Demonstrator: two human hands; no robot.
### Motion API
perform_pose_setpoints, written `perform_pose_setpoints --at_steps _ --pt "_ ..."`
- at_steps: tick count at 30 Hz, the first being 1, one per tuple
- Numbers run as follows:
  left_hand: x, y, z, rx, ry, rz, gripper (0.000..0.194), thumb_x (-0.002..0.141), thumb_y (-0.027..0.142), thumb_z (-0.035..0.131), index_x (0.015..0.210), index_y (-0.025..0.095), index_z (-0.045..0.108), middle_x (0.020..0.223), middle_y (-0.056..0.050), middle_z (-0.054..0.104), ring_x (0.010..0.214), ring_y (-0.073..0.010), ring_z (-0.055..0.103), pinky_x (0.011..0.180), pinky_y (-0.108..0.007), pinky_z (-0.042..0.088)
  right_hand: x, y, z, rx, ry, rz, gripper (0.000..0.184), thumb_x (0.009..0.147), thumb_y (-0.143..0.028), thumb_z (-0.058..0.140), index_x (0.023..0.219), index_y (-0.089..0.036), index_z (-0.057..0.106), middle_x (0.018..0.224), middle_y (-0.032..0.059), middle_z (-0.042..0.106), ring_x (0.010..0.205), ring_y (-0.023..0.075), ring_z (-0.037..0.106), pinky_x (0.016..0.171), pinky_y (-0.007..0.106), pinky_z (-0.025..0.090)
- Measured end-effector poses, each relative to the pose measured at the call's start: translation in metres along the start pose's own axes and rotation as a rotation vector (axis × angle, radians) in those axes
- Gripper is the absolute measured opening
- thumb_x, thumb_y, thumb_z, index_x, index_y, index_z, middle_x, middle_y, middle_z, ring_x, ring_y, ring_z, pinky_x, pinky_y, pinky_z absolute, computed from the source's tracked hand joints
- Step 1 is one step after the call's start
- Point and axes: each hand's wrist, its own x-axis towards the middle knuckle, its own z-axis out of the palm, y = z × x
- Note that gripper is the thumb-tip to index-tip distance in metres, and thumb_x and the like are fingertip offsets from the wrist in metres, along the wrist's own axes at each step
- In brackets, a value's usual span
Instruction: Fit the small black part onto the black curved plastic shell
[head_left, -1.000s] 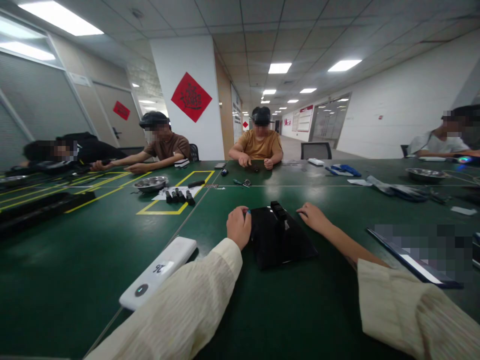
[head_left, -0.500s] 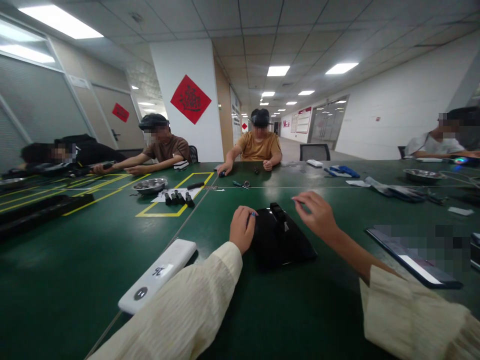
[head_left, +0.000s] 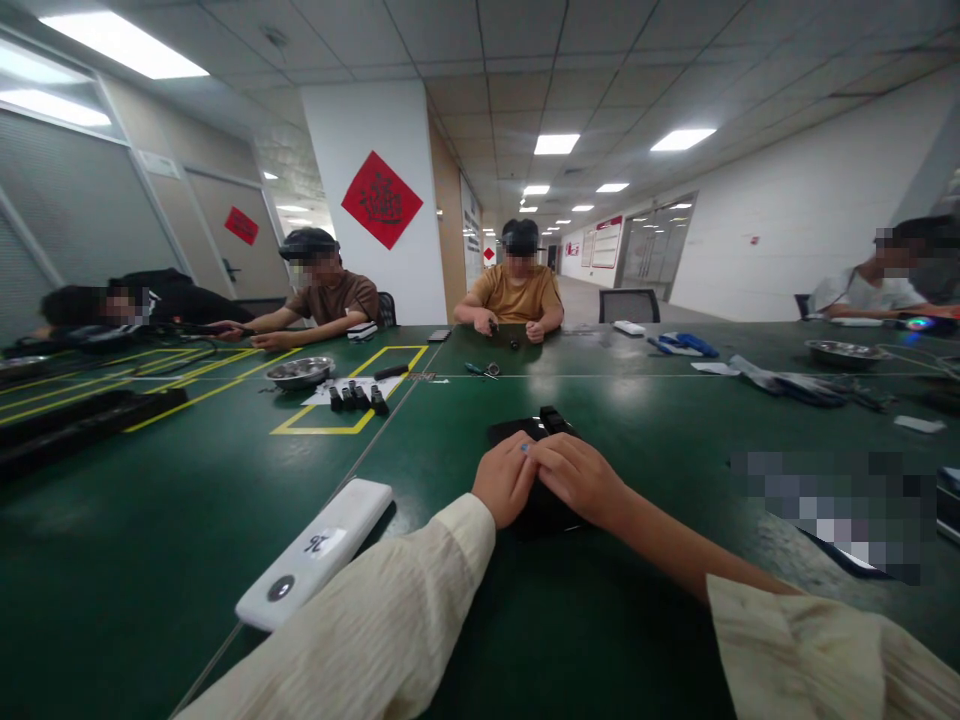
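My left hand [head_left: 504, 482] is closed, its thumb and fingers pressed together over a shiny black flat plate [head_left: 544, 522]. A tiny blue bit [head_left: 524, 449] shows at its fingertips; I cannot make out what it is. My right hand [head_left: 581, 480] is closed too, its fingertips meeting those of the left at that spot. Whatever lies between the fingers is hidden. Just beyond my right hand, a small black block [head_left: 553, 420] stands up at the plate's far edge. My hands cover much of the plate.
A white power bank [head_left: 319, 550] marked 26 lies left of my left arm. Farther off are a metal bowl [head_left: 300, 372], several black cylinders [head_left: 360, 398] and green-handled pliers [head_left: 480, 370]. A blurred-out device [head_left: 847, 515] lies right. Several people sit around the table.
My right hand has come left and down from beyond the plate to meet my left hand, which shifted slightly right and lower. The person opposite has drawn one hand back towards their body.
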Motion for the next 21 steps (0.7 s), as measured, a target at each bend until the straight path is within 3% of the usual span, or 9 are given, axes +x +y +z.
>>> perform_pose_setpoints --at_steps 6,10,13,17,21 --pt "0.001 -0.012 0.000 0.026 0.087 -0.156 0.033 0.093 0.032 0.021 0.080 0.019 0.049 0.075 -0.003 0.051 0.071 -0.0138 0.050 0.066 -0.026 0.040 -0.001 0.001 -0.001 -0.064 -0.083 0.080 0.045 0.076 -0.017 0.051 0.120 -0.017 0.046 0.107 0.0118 0.055 0.097 0.0244 0.051 0.084 0.042 0.042" --pt "0.001 -0.030 -0.008 0.144 0.143 -0.319 0.041 0.092 0.035 0.020 0.064 0.020 0.046 0.064 -0.001 0.049 0.064 -0.0139 0.048 0.063 -0.026 0.036 0.006 0.006 0.011 -0.260 -0.056 0.408 0.046 0.077 -0.026 0.051 0.123 -0.018 0.047 0.109 0.0145 0.052 0.097 0.0283 0.050 0.081 0.044 0.041" --pt "0.000 -0.043 -0.013 0.163 0.209 -0.547 0.047 0.091 0.040 0.019 0.052 0.020 0.037 0.051 0.001 0.041 0.052 -0.0130 0.041 0.053 -0.027 0.029 0.011 0.016 0.021 -0.341 -0.135 0.652 0.041 0.078 -0.031 0.052 0.116 -0.017 0.053 0.099 0.0151 0.057 0.085 0.0271 0.055 0.069 0.038 0.043" --pt "-0.002 -0.056 -0.013 0.037 0.424 -0.734 0.045 0.091 0.042 0.018 0.053 0.021 0.031 0.049 0.002 0.034 0.048 -0.0121 0.036 0.049 -0.026 0.027 0.006 0.036 0.022 -0.189 -0.229 0.822 0.027 0.084 -0.028 0.043 0.104 -0.020 0.059 0.071 0.0071 0.063 0.060 0.0188 0.058 0.057 0.029 0.042" --pt "-0.004 -0.065 -0.010 0.002 0.595 -0.709 0.034 0.090 0.039 0.024 0.062 0.022 0.033 0.059 0.001 0.039 0.057 -0.0135 0.040 0.057 -0.028 0.035 -0.009 0.064 0.008 0.108 -0.091 0.991 0.029 0.082 -0.031 0.042 0.100 -0.021 0.062 0.078 0.0063 0.067 0.067 0.0195 0.061 0.062 0.030 0.044"
